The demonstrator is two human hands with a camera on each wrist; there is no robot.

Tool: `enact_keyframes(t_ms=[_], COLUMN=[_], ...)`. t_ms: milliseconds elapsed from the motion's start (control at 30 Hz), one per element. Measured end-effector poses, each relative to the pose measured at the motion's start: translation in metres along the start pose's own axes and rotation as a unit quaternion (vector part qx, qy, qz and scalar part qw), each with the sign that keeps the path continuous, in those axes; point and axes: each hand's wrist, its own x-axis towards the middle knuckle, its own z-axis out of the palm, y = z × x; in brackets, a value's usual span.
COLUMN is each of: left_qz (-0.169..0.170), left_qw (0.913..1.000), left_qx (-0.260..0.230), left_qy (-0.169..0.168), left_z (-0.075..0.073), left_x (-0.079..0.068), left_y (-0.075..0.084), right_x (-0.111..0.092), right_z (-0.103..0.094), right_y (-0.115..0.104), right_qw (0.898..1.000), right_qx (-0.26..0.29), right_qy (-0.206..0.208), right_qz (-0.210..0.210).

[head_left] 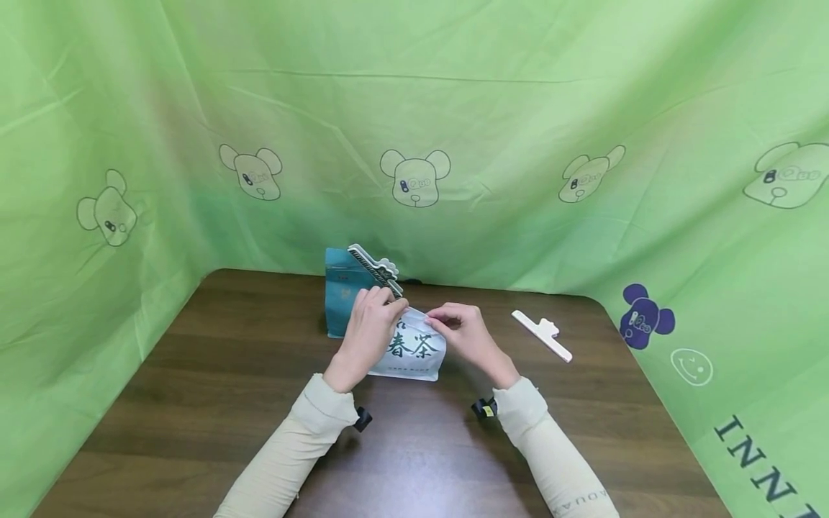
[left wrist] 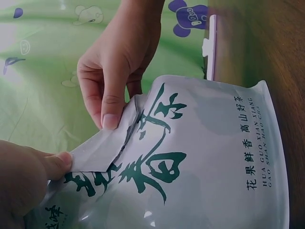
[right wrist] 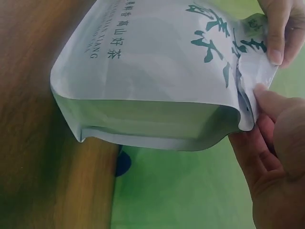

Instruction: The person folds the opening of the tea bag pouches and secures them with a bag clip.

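White pouch [head_left: 408, 360], one, with green lettering on its front, stands on the table beyond the middle, its top edge between two hands. Around it, largest first, is one green cloth backdrop [head_left: 505, 108], creased, rising behind the table and along both sides. In the head view it carries five outlined bear heads [head_left: 416, 180], one solid purple bear head [head_left: 643, 322] and one smiley face [head_left: 691, 367], with dark capital letters at lower right. Next comes one brown table [head_left: 214, 403] with visible wood grain, rounded far corners and a pale glare near its front edge. Two cream sleeves [head_left: 285, 450] reach in over that front edge. A second pouch, the teal pouch [head_left: 339, 306], stands behind the white one and to its left, making two pouches in all. Two bare hands work slightly apart: the left hand [head_left: 368, 332] pinches one end of the folded top flap [left wrist: 102, 150], the right hand [head_left: 471, 337] pinches the other. There are two clips: one striped clip [head_left: 376, 267] slants across the teal pouch's top right corner, and one white clip [head_left: 542, 335] lies on the table at right. Smallest are two black wrist devices [head_left: 363, 419], one at each wrist.
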Motion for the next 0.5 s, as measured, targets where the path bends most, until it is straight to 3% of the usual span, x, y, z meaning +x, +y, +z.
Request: enact_keyframes(t_ms=[300, 500], left_qz=[0.005, 0.005], left_qw=[1.0, 1.0], left_qx=[-0.004, -0.006], left_qy=[0.004, 0.003], left_z=[0.0006, -0.0006], left_x=[-0.0006, -0.0002], left_y=[0.0011, 0.0013], right_x=[-0.0009, -0.0012], right_z=[-0.0016, -0.003], right_y=[0.0024, 0.0018], right_qw=[0.997, 0.997], right_qx=[-0.007, -0.014], right_qy=[-0.007, -0.016], right_qz=[-0.074, -0.076])
